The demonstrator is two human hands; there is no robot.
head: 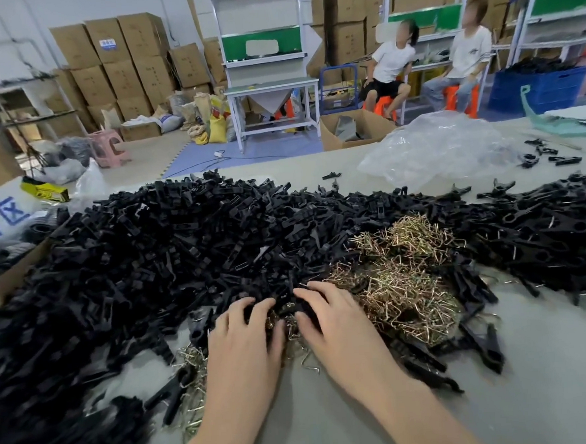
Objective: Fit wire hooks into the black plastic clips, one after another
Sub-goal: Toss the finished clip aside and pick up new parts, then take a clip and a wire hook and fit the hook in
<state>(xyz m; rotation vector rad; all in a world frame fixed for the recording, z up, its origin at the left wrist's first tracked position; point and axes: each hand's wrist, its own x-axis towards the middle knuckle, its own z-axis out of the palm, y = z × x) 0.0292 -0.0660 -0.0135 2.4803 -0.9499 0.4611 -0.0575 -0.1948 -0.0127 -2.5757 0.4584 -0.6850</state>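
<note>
Pinching a black clip point(305, 311) with the right hand point(332, 319); left hand point(247, 331) is curling, can't tell on what. Probably mid-fit, needing a wire hook point(310, 366) lined up next.

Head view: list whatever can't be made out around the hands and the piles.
Head view: whether the left hand or right hand grips anything; curled fingertips sink among black clips and wire hooks.
Head view: how far the black clips reach; the left and bottom edges cut the pile off, and it blurs there.
Head view: the white sack print; the left edge cuts it.
</note>
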